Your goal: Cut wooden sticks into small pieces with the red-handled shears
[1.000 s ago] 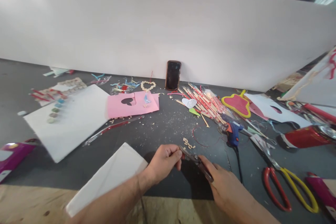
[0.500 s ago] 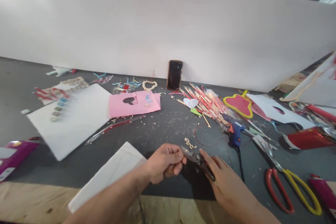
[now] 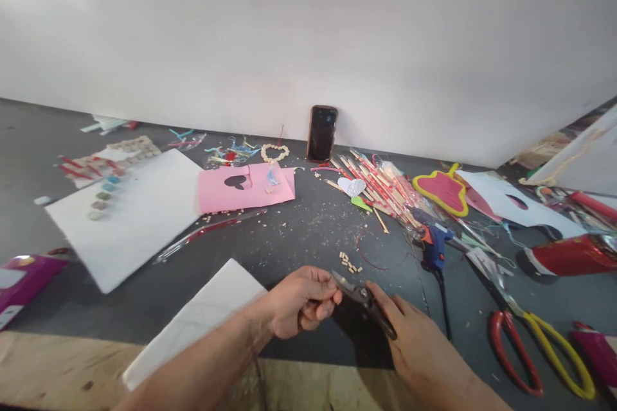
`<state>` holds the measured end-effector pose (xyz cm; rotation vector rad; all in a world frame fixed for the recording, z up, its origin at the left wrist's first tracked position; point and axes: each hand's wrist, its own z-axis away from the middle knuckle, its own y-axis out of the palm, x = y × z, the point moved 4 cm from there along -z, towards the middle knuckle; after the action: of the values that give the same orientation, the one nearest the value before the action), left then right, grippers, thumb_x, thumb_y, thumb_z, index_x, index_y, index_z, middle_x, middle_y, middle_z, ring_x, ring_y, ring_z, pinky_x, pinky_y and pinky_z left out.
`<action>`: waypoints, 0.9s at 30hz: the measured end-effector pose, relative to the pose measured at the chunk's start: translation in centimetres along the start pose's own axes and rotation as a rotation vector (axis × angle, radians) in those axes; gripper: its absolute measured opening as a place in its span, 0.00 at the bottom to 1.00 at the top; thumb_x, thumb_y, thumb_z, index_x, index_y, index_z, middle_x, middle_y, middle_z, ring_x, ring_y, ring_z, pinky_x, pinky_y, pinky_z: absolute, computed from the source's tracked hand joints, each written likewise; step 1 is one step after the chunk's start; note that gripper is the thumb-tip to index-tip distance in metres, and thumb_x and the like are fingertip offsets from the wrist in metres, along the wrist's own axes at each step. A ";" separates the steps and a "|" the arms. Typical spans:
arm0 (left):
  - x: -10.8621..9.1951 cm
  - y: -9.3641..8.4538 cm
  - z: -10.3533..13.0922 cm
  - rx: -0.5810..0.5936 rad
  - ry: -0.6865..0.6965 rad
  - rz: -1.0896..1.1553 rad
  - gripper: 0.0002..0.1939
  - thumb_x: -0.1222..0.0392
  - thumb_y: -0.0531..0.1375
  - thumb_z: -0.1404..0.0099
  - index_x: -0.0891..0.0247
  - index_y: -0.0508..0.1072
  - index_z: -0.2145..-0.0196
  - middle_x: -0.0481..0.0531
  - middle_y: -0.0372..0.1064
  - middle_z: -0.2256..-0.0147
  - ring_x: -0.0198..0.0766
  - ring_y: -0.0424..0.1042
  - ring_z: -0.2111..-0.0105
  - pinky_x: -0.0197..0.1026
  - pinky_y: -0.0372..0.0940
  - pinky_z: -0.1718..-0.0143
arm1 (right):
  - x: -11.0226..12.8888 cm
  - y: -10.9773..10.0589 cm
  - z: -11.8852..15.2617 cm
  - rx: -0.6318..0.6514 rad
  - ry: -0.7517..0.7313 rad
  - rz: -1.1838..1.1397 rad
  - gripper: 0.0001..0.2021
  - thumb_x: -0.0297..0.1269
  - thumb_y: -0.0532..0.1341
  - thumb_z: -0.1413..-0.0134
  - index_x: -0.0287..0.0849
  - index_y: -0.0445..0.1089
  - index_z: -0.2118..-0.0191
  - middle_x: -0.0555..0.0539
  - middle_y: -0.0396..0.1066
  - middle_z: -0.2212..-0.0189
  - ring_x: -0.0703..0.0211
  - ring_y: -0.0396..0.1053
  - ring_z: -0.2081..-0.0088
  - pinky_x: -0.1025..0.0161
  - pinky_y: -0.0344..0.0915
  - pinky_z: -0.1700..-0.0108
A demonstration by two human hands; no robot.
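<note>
Lower centre: the right hand grips cutters; the left hand, pinched closed (on what, I can't tell), is at their tip.

L hand pinching, R hand prob. curled closed (partly hidden); forearms angled in.

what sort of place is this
Probably a craft worktable: a blue glue gun, big scissors with red and yellow handles, and a heart-shaped loop of pale bead-like pieces are all in view.
</note>
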<state>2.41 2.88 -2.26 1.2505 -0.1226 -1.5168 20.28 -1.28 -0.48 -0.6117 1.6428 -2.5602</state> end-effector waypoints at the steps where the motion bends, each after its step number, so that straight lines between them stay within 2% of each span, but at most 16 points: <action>1: -0.2 -0.1 0.0 -0.069 0.047 -0.080 0.10 0.55 0.56 0.43 0.66 0.67 0.74 0.43 0.58 0.87 0.24 0.40 0.90 0.30 0.36 0.88 | 0.1 -0.2 -0.1 -0.001 0.013 -0.007 0.35 0.22 0.48 0.56 0.40 0.45 0.38 0.39 0.66 0.56 0.54 0.67 0.58 0.58 0.62 0.55; 5: -1.7 -0.1 0.7 -0.424 0.359 -0.632 0.14 0.57 0.52 0.39 0.66 0.69 0.77 0.48 0.65 0.81 0.27 0.56 0.83 0.31 0.49 0.81 | 0.5 -0.7 -0.6 -0.024 0.050 -0.031 0.32 0.24 0.48 0.52 0.41 0.46 0.39 0.40 0.67 0.57 0.54 0.67 0.57 0.59 0.62 0.56; 6: -2.0 0.1 0.9 -0.481 0.405 -0.747 0.15 0.58 0.51 0.39 0.66 0.69 0.79 0.49 0.66 0.80 0.29 0.59 0.81 0.32 0.51 0.78 | 0.6 -0.8 -0.6 -0.031 0.054 -0.030 0.32 0.24 0.48 0.51 0.41 0.45 0.39 0.40 0.67 0.57 0.54 0.67 0.57 0.59 0.62 0.56; 8: -2.1 0.3 1.2 -0.515 0.436 -0.857 0.16 0.58 0.50 0.39 0.65 0.68 0.81 0.48 0.66 0.80 0.30 0.61 0.79 0.32 0.53 0.75 | 0.7 -0.7 -0.5 -0.044 0.054 -0.016 0.32 0.24 0.48 0.52 0.41 0.44 0.38 0.39 0.66 0.56 0.53 0.66 0.56 0.58 0.61 0.55; 11: -2.0 0.4 1.2 -0.443 0.418 -0.767 0.17 0.57 0.50 0.39 0.66 0.68 0.81 0.48 0.66 0.81 0.29 0.59 0.80 0.32 0.53 0.76 | 0.7 -0.6 -0.2 -0.074 0.038 0.014 0.34 0.23 0.47 0.53 0.40 0.43 0.38 0.39 0.65 0.56 0.52 0.65 0.56 0.57 0.61 0.55; 16: -1.2 0.4 0.7 -0.261 0.227 -0.278 0.13 0.52 0.55 0.42 0.67 0.68 0.74 0.46 0.64 0.85 0.24 0.43 0.90 0.32 0.39 0.87 | 0.6 -0.8 0.1 -0.101 0.013 0.037 0.35 0.22 0.47 0.54 0.43 0.42 0.37 0.40 0.65 0.57 0.54 0.65 0.58 0.58 0.62 0.57; 18: -1.1 0.5 0.7 -0.187 0.185 -0.168 0.14 0.51 0.57 0.43 0.67 0.68 0.75 0.46 0.64 0.86 0.23 0.41 0.91 0.32 0.36 0.88 | 0.6 -0.9 0.1 -0.106 -0.001 0.040 0.35 0.22 0.47 0.54 0.43 0.43 0.37 0.40 0.65 0.57 0.55 0.65 0.58 0.58 0.61 0.56; 21: -1.0 0.6 0.7 -0.138 0.161 -0.133 0.15 0.51 0.59 0.45 0.68 0.68 0.75 0.47 0.65 0.86 0.22 0.42 0.92 0.32 0.35 0.89 | 0.4 -0.7 0.2 -0.083 0.001 0.044 0.35 0.22 0.47 0.55 0.42 0.43 0.37 0.40 0.65 0.56 0.55 0.65 0.57 0.58 0.61 0.55; 27: -0.4 0.4 0.3 -0.166 0.115 -0.128 0.15 0.50 0.59 0.45 0.68 0.68 0.75 0.46 0.64 0.86 0.21 0.42 0.92 0.32 0.33 0.89 | 0.0 0.1 0.4 -0.001 0.032 0.061 0.35 0.22 0.47 0.55 0.39 0.44 0.38 0.39 0.67 0.58 0.54 0.67 0.59 0.59 0.62 0.57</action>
<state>2.43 2.85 -1.65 1.2272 0.1584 -1.5262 20.38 -1.61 -0.41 -0.5146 1.6463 -2.5392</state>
